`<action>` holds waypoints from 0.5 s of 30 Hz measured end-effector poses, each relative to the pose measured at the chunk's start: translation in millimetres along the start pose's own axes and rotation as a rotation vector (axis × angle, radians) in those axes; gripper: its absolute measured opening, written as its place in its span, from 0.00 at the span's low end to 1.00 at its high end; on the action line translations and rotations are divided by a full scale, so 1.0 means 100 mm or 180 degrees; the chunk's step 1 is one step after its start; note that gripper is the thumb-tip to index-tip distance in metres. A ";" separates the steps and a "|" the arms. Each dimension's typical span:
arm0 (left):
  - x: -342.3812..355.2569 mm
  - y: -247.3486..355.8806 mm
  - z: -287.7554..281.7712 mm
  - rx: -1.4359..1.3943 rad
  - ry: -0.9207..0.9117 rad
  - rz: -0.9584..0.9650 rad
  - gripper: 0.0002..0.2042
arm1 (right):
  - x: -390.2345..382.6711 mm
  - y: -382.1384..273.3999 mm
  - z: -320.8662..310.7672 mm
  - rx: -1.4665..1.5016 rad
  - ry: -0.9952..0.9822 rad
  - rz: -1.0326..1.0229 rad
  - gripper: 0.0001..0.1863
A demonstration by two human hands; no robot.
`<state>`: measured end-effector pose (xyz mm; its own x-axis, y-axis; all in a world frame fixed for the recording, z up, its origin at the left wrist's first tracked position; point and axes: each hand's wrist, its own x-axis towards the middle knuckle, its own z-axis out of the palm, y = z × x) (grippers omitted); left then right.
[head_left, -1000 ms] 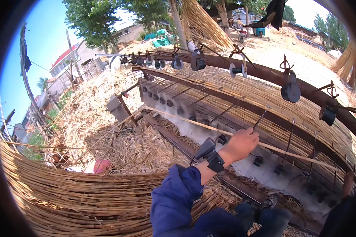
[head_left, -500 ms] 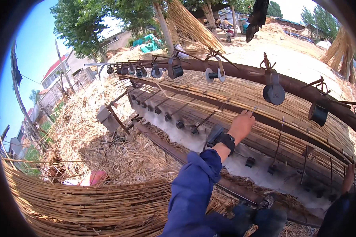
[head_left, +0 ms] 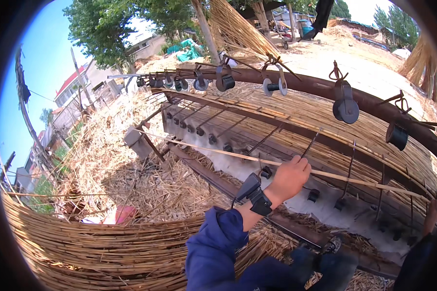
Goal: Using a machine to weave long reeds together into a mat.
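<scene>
My left hand [head_left: 290,178], with a dark device strapped at the wrist, is closed round a long pale reed [head_left: 218,151] that slants across a rusty metal frame. Upright metal rods [head_left: 310,145] rise just behind it from a dusty beam with small black rollers [head_left: 313,194]. My right hand [head_left: 430,217] is at the far right edge beside the reed's end, its fingers too indistinct to read. More reeds [head_left: 257,109] lie in rows beyond the rods, under a curved bar [head_left: 315,85] hung with wire spools [head_left: 345,109].
Bundled reeds [head_left: 97,252] fill the lower left; loose straw [head_left: 121,184] covers the ground beside the frame. Tall reed stacks [head_left: 240,34] lean behind the machine, with trees [head_left: 102,29], a pale building [head_left: 73,92] and a parked vehicle [head_left: 285,36] farther off.
My left hand moved up to the rod tops half a second ago and has since come down, with a reed again slanting low from it. My right hand has shifted slightly at the edge.
</scene>
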<state>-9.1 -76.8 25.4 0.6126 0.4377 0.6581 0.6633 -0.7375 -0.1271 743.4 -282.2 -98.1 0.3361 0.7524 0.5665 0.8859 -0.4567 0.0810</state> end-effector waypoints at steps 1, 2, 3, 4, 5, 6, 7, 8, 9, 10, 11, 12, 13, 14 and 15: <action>0.05 -0.05 0.05 0.0071 -0.0017 0.0044 0.05 | 0.00 0.03 0.01 0.0018 -0.0042 0.0025 0.19; 0.12 -0.10 0.11 -0.0091 0.0015 -0.0001 0.05 | 0.01 0.05 0.03 0.0032 -0.0082 0.0038 0.20; 0.20 -0.16 0.18 -0.0055 -0.0121 -0.0049 0.05 | 0.02 0.07 0.04 0.0044 -0.0145 0.0043 0.20; 0.28 -0.21 0.26 -0.0108 -0.0136 -0.0113 0.05 | 0.02 0.08 0.05 0.0068 -0.0218 0.0039 0.20; 0.36 -0.26 0.34 -0.0188 -0.0171 -0.0163 0.06 | 0.03 0.07 0.04 0.0088 -0.0301 0.0038 0.20; 0.43 -0.30 0.42 -0.0234 -0.0353 -0.0190 0.07 | 0.05 0.04 0.02 0.0090 -0.0347 0.0046 0.20; 0.49 -0.31 0.51 -0.0238 -0.0248 -0.0147 0.07 | 0.05 -0.02 -0.01 0.0021 -0.0405 0.0153 0.20; 0.55 -0.31 0.61 -0.0327 -0.0281 -0.0339 0.09 | 0.05 -0.10 -0.06 0.0089 -0.0266 0.0141 0.20; 0.60 -0.29 0.70 -0.0454 -0.0395 -0.0535 0.11 | 0.04 -0.20 -0.14 0.0086 -0.0187 0.0206 0.21; 0.61 -0.26 0.78 -0.0444 -0.0313 -0.0479 0.11 | 0.03 -0.32 -0.24 0.0016 -0.0038 0.0374 0.22; 0.60 -0.22 0.85 -0.0671 -0.0171 -0.0626 0.14 | 0.03 -0.47 -0.36 0.0060 -0.0042 0.0375 0.22; 0.58 -0.18 0.90 -0.0921 -0.0011 -0.0723 0.18 | 0.04 -0.65 -0.49 0.0279 0.0207 0.0232 0.22; 0.54 -0.16 0.92 -0.0959 -0.0210 -0.0843 0.20 | 0.02 -0.81 -0.66 0.0377 0.0285 0.0335 0.23; 0.53 -0.14 0.94 -0.1100 -0.0232 -0.0710 0.21 | 0.02 -0.95 -0.82 0.0399 -0.0013 0.0407 0.24; 0.51 -0.14 0.94 -0.1155 -0.0157 -0.0468 0.20 | -0.04 -1.12 -0.91 0.0456 0.0312 0.0340 0.21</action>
<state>52.9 4.2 -8.9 0.5481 0.5698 0.6123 0.5559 -0.7952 0.2423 614.1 -277.6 -35.0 0.4040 0.6504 0.6433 0.8857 -0.4539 -0.0973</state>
